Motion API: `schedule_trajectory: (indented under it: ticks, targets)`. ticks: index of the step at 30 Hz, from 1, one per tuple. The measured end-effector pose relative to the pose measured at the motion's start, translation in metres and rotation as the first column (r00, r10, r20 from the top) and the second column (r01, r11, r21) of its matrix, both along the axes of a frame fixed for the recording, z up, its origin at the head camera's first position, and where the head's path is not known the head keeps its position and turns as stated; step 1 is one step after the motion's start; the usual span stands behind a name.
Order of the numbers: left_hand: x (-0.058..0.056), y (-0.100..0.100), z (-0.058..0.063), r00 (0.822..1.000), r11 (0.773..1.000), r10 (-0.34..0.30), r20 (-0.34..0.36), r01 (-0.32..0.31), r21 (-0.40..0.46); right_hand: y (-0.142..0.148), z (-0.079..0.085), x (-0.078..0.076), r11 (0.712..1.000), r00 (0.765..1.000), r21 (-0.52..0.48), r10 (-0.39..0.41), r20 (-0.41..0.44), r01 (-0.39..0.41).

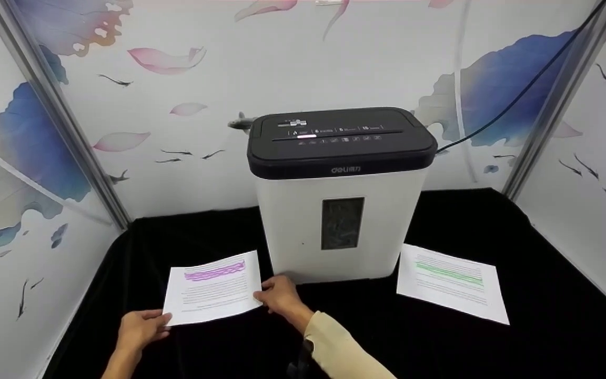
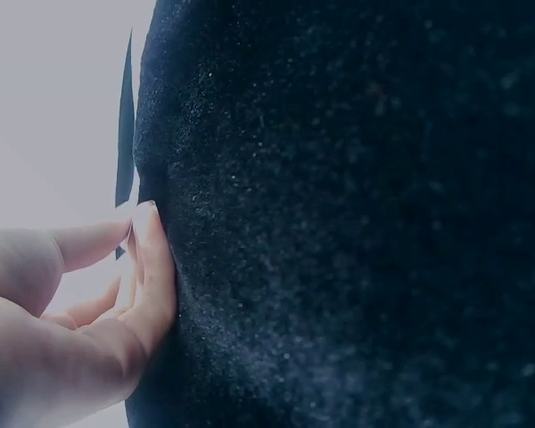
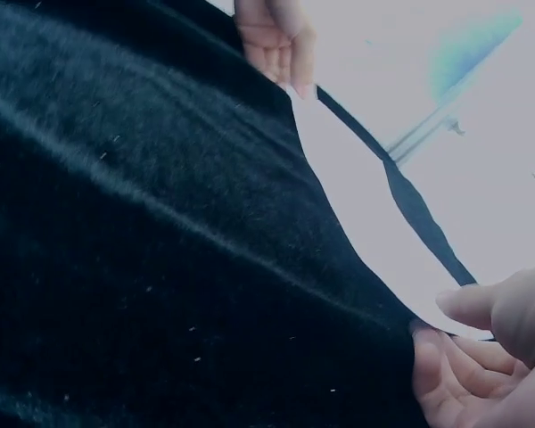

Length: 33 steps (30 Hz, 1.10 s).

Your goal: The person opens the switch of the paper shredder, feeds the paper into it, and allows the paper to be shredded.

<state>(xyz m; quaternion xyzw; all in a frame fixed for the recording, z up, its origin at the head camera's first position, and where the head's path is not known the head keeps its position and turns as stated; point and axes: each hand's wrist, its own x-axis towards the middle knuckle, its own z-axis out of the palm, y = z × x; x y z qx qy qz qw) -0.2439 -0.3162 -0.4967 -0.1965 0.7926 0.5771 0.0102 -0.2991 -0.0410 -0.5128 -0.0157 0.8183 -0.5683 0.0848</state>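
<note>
Both hands hold one sheet of paper [image 1: 213,295] with printed lines and a purple highlighted band, left of the shredder. My left hand [image 1: 140,331] pinches its lower left corner between thumb and fingers. At the sheet's right edge, my right hand [image 1: 282,297] pinches the lower corner, close to the foot of the shredder. In the right wrist view the paper [image 3: 357,196] bows between the two hands, over the black cloth. A white paper shredder [image 1: 292,226] with a black top stands upright in the middle; a slot [image 1: 355,135] runs across its lid.
A second printed sheet [image 1: 450,284], with a green highlighted band, lies on the black cloth [image 1: 555,295] right of the shredder. A black cord [image 1: 518,97] runs from behind the shredder up to the right. Patterned wall panels [image 1: 334,63] with metal posts enclose the table.
</note>
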Motion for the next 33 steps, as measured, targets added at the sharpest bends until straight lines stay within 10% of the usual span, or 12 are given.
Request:
schedule_trajectory:
  ticks: [18,33]
  targets:
    - [0.018,0.007,0.020,0.999,0.987,-0.013,0.050,0.005,0.161,0.019,0.011,-0.001,0.998,0.994,0.043,0.049,-0.098,-0.045]
    - [0.025,0.017,0.032,0.999,0.992,-0.019,-0.033,0.023,0.126,0.060,0.038,-0.002,0.969,0.896,0.134,0.245,-0.371,-0.210]
